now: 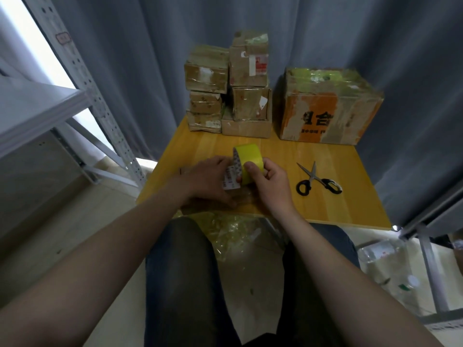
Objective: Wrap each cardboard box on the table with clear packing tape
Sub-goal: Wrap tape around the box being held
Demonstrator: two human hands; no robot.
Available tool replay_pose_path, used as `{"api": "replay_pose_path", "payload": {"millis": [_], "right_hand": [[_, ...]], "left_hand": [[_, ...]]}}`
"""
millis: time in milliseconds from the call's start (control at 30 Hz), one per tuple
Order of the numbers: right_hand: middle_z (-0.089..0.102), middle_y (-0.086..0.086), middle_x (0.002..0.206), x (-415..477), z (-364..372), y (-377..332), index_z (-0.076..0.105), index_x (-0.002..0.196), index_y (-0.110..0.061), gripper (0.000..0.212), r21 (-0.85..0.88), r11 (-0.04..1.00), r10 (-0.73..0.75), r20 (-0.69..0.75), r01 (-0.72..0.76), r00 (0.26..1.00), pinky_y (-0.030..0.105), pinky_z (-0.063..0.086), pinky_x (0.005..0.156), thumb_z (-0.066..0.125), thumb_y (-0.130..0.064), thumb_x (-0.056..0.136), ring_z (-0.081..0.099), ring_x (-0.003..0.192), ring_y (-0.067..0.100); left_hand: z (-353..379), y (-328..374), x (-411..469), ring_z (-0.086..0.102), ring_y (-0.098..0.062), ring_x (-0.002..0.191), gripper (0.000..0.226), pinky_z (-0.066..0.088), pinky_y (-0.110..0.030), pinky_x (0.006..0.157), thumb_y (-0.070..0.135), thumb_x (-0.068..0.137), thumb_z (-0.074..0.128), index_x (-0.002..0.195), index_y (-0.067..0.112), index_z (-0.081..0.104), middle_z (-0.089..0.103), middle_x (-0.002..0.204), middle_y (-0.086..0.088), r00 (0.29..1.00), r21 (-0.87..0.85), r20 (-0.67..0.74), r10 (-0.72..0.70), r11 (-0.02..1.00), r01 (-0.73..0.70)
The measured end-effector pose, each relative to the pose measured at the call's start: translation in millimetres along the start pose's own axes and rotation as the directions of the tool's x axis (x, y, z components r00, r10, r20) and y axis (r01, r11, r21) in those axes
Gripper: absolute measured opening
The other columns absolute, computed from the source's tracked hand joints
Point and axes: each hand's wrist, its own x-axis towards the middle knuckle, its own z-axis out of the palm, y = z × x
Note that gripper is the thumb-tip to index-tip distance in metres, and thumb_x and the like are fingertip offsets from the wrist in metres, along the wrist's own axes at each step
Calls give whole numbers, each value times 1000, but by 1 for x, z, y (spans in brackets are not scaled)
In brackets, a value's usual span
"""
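A: Tape roll [246, 160], where?
B: Six o'clock on the table [338, 209], upright between both hands.
A: Grip?
B: Left hand [208, 180] curls round its labelled side; right hand [269, 182] wraps the rim, thumb on top.
A: Boxes?
B: Small boxes [248, 106] stacked at twelve, big box [330, 108] at one, all glossy with tape. Scissors [318, 181] lie at three of the roll, untouched.
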Motion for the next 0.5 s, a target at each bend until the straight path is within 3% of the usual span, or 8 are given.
{"api": "replay_pose_path", "payload": {"millis": [67, 133, 200, 300, 333, 400, 500], "right_hand": [[75, 12, 89, 2, 3, -2, 67, 91, -18, 16, -33, 999, 23, -20, -24, 1000, 32, 56, 62, 65, -30, 102, 74, 83, 27], [72, 15, 83, 5, 7, -10, 66, 86, -10, 29, -87, 995, 38, -44, -42, 998, 38, 54, 58, 65, -34, 101, 72, 75, 26], [60, 18, 68, 3, 9, -22, 60, 78, 2, 48, -168, 984, 37, -92, -52, 995, 42, 44, 54, 66, -40, 100, 57, 60, 23], [39, -9, 48, -18, 4, -33, 46, 59, -14, 52, -186, 973, 110, -153, -138, 982, 27, 29, 47, 66, -40, 100, 35, 47, 6], [44, -13, 46, -29, 1, -36, 48, 58, -18, 50, -158, 975, 136, -133, -156, 982, 25, 33, 47, 66, -38, 100, 40, 45, 5], [70, -3, 60, -49, -4, -40, 66, 70, -16, 37, -13, 974, 225, -51, -226, 973, 30, 53, 53, 64, -33, 102, 66, 55, 14], [76, 17, 74, -68, -3, -33, 73, 89, -3, 32, 103, 934, 341, 31, -342, 940, 36, 63, 62, 61, -29, 104, 76, 65, 28]], "left_hand": [[5, 3, -2, 30, -22, 147, 122, 32, -35, 113, 64, 70, 83, 163, 20, 17, 21, 166, 2, 995, -15, -96, -6, 1000, 5], [4, 4, -4, 31, -22, 146, 119, 34, -34, 110, 62, 70, 83, 162, 21, 19, 22, 166, 4, 994, -27, -104, -23, 999, 20], [1, 7, -5, 33, -22, 145, 118, 36, -34, 107, 61, 70, 84, 162, 21, 22, 22, 165, 4, 995, -20, -94, -21, 1000, 20], [2, 6, -4, 35, -23, 143, 118, 39, -37, 110, 63, 67, 85, 160, 21, 26, 23, 164, 4, 996, -12, -86, -23, 1000, 22], [4, 5, -4, 37, -23, 142, 118, 40, -39, 111, 64, 66, 85, 160, 21, 27, 24, 164, 4, 996, -4, -86, -24, 1000, 24], [6, 2, -2, 37, -22, 142, 118, 42, -41, 110, 65, 66, 83, 160, 22, 25, 23, 164, 5, 995, 3, -98, -21, 1000, 22], [7, 0, -1, 33, -22, 145, 123, 40, -41, 112, 68, 65, 83, 162, 22, 21, 20, 166, 6, 997, -1, -79, -20, 1000, 20]]}}
